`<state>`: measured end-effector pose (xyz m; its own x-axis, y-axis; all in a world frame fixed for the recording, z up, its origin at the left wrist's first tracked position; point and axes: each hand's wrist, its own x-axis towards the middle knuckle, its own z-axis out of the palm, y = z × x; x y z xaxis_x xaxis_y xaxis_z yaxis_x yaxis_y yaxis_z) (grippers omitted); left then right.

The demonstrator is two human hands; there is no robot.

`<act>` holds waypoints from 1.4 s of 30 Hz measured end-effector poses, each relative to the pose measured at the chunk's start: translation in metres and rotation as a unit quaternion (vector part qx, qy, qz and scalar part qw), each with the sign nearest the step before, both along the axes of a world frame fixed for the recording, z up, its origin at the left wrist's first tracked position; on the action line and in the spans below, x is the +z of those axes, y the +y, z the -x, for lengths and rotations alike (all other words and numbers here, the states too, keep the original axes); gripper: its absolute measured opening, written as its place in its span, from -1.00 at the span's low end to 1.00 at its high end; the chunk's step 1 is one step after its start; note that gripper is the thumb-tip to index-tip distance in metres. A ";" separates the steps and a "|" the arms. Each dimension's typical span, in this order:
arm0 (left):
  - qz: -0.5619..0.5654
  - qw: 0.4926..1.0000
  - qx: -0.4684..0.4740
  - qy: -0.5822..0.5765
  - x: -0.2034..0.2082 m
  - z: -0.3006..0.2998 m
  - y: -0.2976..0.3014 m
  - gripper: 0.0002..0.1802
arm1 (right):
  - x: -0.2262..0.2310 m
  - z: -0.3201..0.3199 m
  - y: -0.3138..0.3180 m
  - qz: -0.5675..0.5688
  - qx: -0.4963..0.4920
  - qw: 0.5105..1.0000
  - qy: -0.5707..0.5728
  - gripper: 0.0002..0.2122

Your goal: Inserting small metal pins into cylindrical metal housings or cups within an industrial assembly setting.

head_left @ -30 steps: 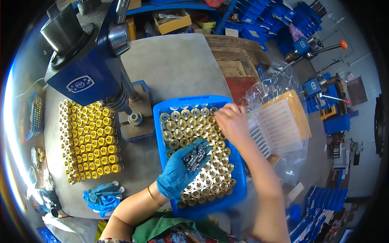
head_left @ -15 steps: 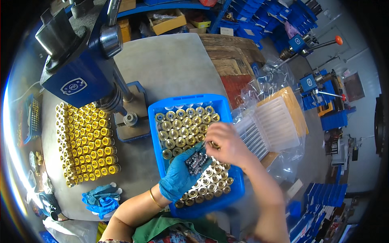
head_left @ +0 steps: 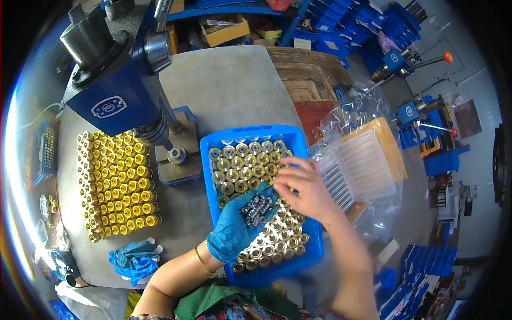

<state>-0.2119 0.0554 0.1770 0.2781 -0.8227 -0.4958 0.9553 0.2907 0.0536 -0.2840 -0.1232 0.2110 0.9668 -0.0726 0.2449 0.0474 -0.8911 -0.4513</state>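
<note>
Cupping small silver metal bits (head_left: pixel 256 210) in blue-gloved left hand (head_left: pixel 230 230), hovering bare right hand (head_left: pixel 303 188) just beyond and right of them over brassy metal cylinders (head_left: pixel 246 174), can't tell if pinching any.

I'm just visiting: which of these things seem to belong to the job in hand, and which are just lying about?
Apparently in use:
- small metal pieces, cupped in the gloved left hand
- blue tray of metal cylinders, beneath both hands; the right hand is bare

Apparently lying about:
- crumpled blue gloves
- cardboard box at the back
</note>
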 end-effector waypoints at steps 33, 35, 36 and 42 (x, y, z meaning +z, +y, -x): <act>0.067 0.995 -0.049 0.056 -0.017 0.001 0.008 -0.67 | 0.019 -0.008 0.011 -0.028 0.163 0.985 0.040 -0.84; 0.075 0.995 -0.057 0.046 -0.011 0.003 0.008 -0.65 | 0.019 -0.007 0.012 -0.038 0.190 0.979 0.067 -0.83; 0.075 0.994 -0.058 0.046 -0.010 0.003 0.008 -0.65 | 0.019 -0.007 0.011 -0.037 0.189 0.979 0.067 -0.83; 0.038 0.996 -0.080 0.028 -0.010 0.004 0.007 -0.65 | 0.017 -0.004 0.010 -0.051 0.198 0.975 0.087 -0.83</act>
